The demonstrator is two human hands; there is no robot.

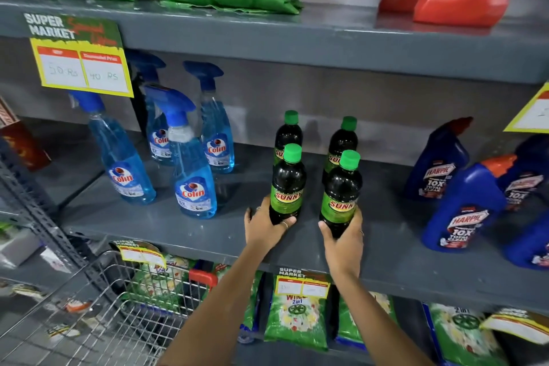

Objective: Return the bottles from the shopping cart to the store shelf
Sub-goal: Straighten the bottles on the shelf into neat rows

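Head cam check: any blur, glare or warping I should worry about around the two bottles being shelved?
Head view: the two held bottles and both hands are sharp; soft glare on the shelf; wide-angle bending tilts the edges; the cart is blurred.

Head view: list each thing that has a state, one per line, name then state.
left hand: gripping the front left dark bottle low down.
right hand: gripping the front right dark bottle low down.
front left dark bottle: upright on the shelf, green cap on.
front right dark bottle: upright, capped, base hidden by fingers.
two rear dark bottles: upright, capped, untouched.
blue spray bottles: standing, nozzles fitted.
shopping cart: no bottles visible inside.
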